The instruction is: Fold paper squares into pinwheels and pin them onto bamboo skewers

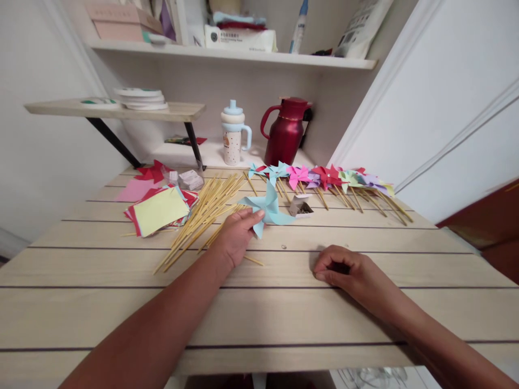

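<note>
My left hand [239, 232] pinches a light blue paper pinwheel [265, 208] near its centre, thumb on top, just above the table. My right hand [340, 267] rests lower on the table with thumb and fingertips pressed together; anything between them is too small or hidden. Between the hands lies a tiny shiny piece [284, 247] on the boards. A small open box [301, 206] with dark little pieces inside stands right of the pinwheel. Under and beside my left wrist spreads a pile of thin wooden sticks [203, 219].
Finished pinwheels on sticks [324, 178] lie in a row along the back right. At left is a stack of coloured paper [160, 210], a yellow sheet uppermost. A light blue-topped cup [232, 138] and a red jug [286, 132] stand behind, below a shelf [243, 55].
</note>
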`<state>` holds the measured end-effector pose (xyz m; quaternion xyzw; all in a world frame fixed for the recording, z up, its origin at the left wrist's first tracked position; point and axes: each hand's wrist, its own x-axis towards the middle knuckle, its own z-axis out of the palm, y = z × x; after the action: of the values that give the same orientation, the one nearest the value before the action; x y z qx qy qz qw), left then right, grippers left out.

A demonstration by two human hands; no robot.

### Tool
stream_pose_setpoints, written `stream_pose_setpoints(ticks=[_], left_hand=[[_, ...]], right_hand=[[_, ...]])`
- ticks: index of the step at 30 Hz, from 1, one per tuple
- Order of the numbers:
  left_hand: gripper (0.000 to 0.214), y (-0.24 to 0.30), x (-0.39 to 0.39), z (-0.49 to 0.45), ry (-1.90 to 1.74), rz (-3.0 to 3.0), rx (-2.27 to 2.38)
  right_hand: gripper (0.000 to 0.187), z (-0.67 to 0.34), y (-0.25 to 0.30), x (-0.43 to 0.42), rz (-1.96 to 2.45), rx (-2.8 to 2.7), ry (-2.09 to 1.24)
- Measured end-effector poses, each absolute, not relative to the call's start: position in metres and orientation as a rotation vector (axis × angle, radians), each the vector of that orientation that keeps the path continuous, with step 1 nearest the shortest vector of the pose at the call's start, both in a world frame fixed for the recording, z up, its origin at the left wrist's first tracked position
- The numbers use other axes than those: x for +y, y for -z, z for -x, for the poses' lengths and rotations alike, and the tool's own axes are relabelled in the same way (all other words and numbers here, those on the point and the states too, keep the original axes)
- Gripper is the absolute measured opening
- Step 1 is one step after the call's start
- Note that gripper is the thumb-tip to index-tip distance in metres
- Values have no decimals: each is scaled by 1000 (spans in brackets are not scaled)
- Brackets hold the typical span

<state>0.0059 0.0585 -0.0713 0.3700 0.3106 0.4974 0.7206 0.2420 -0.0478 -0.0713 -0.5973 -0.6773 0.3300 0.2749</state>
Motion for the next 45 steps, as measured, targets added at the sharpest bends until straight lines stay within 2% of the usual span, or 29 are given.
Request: stream_pose_setpoints(ticks=[5, 10, 17, 32, 36, 45], left_hand=[[28, 72, 56, -6, -1150, -828, 714], [26, 77, 54, -9, -1208, -857, 769], [24, 79, 54, -11, -1353, -868, 916], [15, 67, 49, -13, -1478, -894, 991], [16, 65, 58, -4, -1596, -810, 1029], [18, 61, 80, 23, -1887, -608, 1087]], right_hand=[[19, -241, 71, -36, 1655, -1596, -877], [32, -218, 45, -10, 1527, -1367, -924], [22, -180, 31, 19, 1246, -1320, -969], [19, -183, 54, 38, 1223, -1380, -744], [24, -200, 59, 39, 1287, -1301, -764], [21, -181, 40, 60, 1254, -1433, -647]])
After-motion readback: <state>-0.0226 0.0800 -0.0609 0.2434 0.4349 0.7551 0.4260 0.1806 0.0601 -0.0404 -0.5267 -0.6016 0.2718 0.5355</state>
